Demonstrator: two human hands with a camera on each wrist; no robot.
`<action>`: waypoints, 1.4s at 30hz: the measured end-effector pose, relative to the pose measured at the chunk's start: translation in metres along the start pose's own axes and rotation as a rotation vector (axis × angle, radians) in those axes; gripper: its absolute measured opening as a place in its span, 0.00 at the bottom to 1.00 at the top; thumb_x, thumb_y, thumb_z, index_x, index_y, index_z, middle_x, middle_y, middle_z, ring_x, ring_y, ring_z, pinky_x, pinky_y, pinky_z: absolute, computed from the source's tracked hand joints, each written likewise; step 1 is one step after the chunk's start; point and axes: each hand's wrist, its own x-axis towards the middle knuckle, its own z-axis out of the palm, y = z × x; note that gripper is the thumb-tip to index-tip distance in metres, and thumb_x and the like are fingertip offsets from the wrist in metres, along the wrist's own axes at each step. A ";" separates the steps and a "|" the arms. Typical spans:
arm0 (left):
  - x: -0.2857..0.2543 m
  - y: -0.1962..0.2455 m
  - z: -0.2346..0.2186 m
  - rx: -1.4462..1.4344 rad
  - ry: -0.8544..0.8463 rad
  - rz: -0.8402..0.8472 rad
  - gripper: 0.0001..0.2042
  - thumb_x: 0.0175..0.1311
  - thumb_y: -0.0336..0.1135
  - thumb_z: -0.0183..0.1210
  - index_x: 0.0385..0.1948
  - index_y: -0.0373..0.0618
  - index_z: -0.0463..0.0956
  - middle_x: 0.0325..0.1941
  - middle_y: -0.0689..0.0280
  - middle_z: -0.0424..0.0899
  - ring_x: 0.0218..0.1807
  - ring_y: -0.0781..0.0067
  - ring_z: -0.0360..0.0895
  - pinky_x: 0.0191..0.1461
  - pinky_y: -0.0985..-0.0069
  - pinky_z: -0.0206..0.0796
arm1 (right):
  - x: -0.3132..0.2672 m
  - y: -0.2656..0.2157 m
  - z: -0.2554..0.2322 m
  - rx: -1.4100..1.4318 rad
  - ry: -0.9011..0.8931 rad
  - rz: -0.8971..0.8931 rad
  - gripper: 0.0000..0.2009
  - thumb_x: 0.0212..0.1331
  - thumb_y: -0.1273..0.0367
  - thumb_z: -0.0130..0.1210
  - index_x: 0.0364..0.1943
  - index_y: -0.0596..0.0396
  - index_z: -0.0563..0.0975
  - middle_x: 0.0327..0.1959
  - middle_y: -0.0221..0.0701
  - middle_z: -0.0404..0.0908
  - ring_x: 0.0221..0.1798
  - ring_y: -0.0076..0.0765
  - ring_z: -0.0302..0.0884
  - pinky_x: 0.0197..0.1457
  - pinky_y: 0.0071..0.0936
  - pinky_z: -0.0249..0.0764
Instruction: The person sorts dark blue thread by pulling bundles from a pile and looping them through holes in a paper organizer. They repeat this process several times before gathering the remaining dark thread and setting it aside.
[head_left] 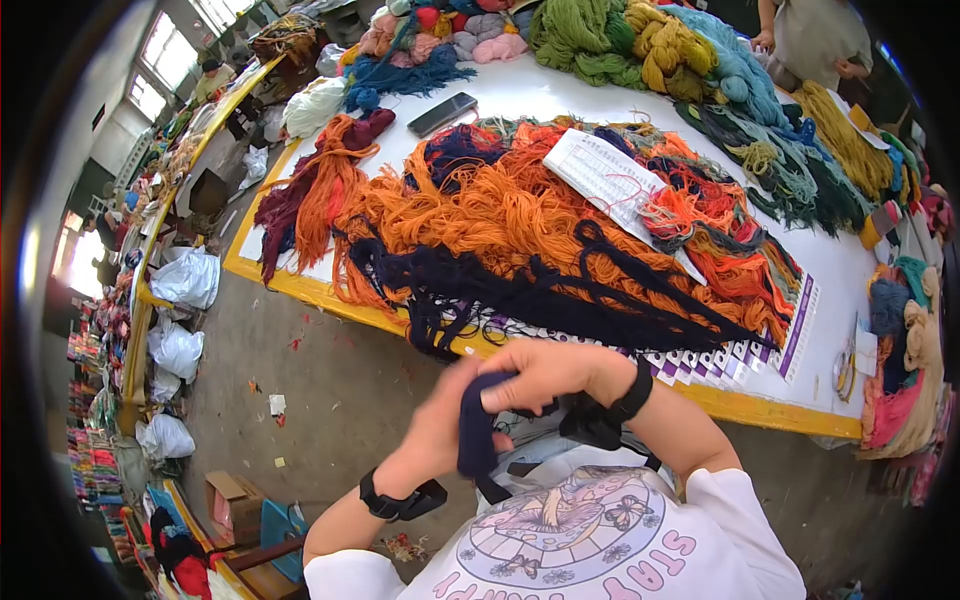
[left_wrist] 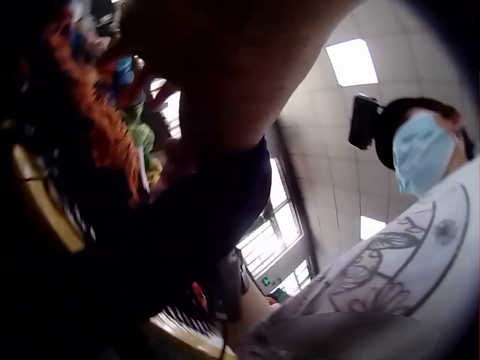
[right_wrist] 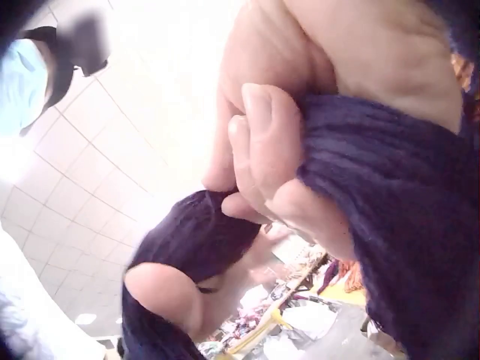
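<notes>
A band of dark navy yarn [head_left: 477,428] is stretched between both hands in front of the chest, off the table's near edge. My right hand [head_left: 548,372] pinches its upper part; in the right wrist view the curled fingers [right_wrist: 262,142] grip the yarn [right_wrist: 405,195]. My left hand [head_left: 430,425], blurred, is on its other side. Its thumb [right_wrist: 161,294] lies over the yarn below the right hand. In the dark left wrist view yarn [left_wrist: 225,199] wraps close to the hand. More navy yarn [head_left: 520,290] lies along the front of the orange heap.
On the white table [head_left: 380,185] with its yellow edge lie orange yarn [head_left: 480,215], a paper sheet [head_left: 600,175], a phone [head_left: 442,114] and coloured skeins [head_left: 580,40]. Scissors [head_left: 846,372] lie at the right end. Another person [head_left: 815,40] stands across the table. White bags [head_left: 185,278] are at left.
</notes>
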 end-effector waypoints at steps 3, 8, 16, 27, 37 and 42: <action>0.012 0.035 -0.028 0.568 0.121 0.623 0.21 0.44 0.41 0.63 0.42 0.46 0.72 0.39 0.63 0.75 0.46 0.61 0.72 0.61 0.64 0.54 | 0.030 0.019 -0.010 0.075 0.005 -0.023 0.15 0.54 0.56 0.56 0.27 0.55 0.76 0.13 0.20 0.65 0.16 0.16 0.63 0.18 0.15 0.59; -0.004 0.042 -0.025 0.625 -0.755 0.483 0.07 0.48 0.35 0.55 0.28 0.46 0.76 0.21 0.69 0.76 0.27 0.69 0.76 0.38 0.70 0.67 | 0.046 0.018 -0.006 -0.191 -0.182 0.016 0.16 0.51 0.58 0.60 0.34 0.55 0.75 0.21 0.19 0.71 0.20 0.14 0.63 0.21 0.14 0.59; -0.004 -0.055 -0.054 -0.658 -1.445 -0.547 0.03 0.54 0.31 0.58 0.27 0.43 0.76 0.15 0.70 0.75 0.16 0.79 0.70 0.24 0.83 0.62 | 0.026 0.055 0.002 -0.107 -0.030 0.028 0.20 0.51 0.62 0.58 0.47 0.55 0.71 0.22 0.24 0.69 0.18 0.19 0.65 0.22 0.17 0.64; 0.013 -0.017 0.009 -1.514 0.343 0.153 0.35 0.53 0.34 0.52 0.65 0.47 0.47 0.71 0.56 0.37 0.72 0.56 0.33 0.70 0.60 0.32 | 0.024 0.026 0.041 -0.808 0.796 -0.431 0.17 0.43 0.62 0.61 0.39 0.47 0.74 0.20 0.34 0.77 0.23 0.46 0.76 0.25 0.37 0.70; 0.023 -0.042 0.026 -0.833 0.460 -0.069 0.34 0.54 0.48 0.60 0.59 0.37 0.59 0.61 0.58 0.65 0.54 0.69 0.70 0.52 0.75 0.62 | 0.002 0.023 0.032 -0.979 0.613 -0.307 0.16 0.43 0.73 0.54 0.40 0.50 0.68 0.21 0.34 0.75 0.25 0.45 0.75 0.23 0.37 0.68; 0.007 -0.032 0.021 -0.580 0.049 -0.312 0.16 0.51 0.30 0.61 0.42 0.36 0.73 0.35 0.65 0.79 0.38 0.74 0.75 0.43 0.75 0.67 | 0.003 0.004 0.013 -0.960 0.689 -0.367 0.22 0.38 0.75 0.57 0.44 0.49 0.70 0.27 0.35 0.76 0.30 0.44 0.76 0.32 0.36 0.72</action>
